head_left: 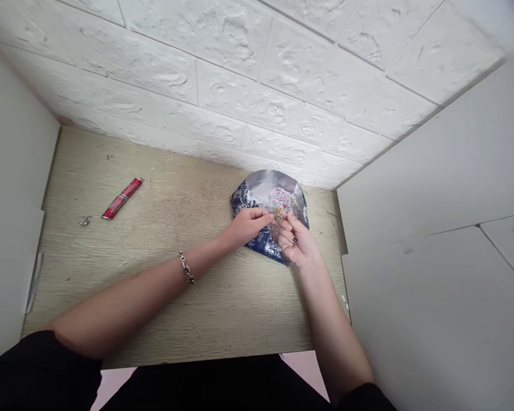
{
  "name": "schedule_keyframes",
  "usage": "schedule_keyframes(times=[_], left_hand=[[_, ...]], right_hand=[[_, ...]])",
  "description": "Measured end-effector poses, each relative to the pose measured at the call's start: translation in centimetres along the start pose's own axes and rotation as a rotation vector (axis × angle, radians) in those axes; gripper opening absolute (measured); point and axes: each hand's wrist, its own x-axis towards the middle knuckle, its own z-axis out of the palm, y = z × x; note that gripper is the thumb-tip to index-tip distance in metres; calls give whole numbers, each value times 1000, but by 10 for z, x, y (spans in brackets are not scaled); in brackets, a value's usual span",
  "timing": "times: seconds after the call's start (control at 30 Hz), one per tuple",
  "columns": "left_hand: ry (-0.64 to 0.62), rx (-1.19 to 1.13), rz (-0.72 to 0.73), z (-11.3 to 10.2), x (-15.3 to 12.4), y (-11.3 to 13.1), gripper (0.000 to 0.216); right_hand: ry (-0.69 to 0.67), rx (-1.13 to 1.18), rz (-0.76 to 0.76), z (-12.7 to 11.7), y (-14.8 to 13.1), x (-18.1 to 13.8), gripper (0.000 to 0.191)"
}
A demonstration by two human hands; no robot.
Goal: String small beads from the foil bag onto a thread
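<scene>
Pinching tiny pieces [277, 213], too blurred to identify, in fingertip grip of left hand [251, 224] and right hand [297, 240], over blue-and-silver bag [263, 244] on bench [171, 217].

The rounded dark-blue and silver pouch [264, 244] looks like glossy, metallic plastic film. Beneath it, the pale tan rectangular counter [188, 319] is matt, grained like wood. Behind the pouch, the white brick-patterned wall [223, 85] is rough; left of it, the slim red packet [122, 198] is shiny plastic.
</scene>
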Motion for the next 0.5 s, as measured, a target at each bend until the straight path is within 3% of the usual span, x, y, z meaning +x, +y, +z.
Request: schedule_keyframes(times=[0.27, 0.5], left_hand=[[-24, 24, 56, 0, -1, 2, 24], [-39, 10, 90, 1, -2, 4, 20]], right_hand=[[-31, 18, -13, -1, 6, 4, 26], [-34, 12, -12, -1, 8, 5, 22]])
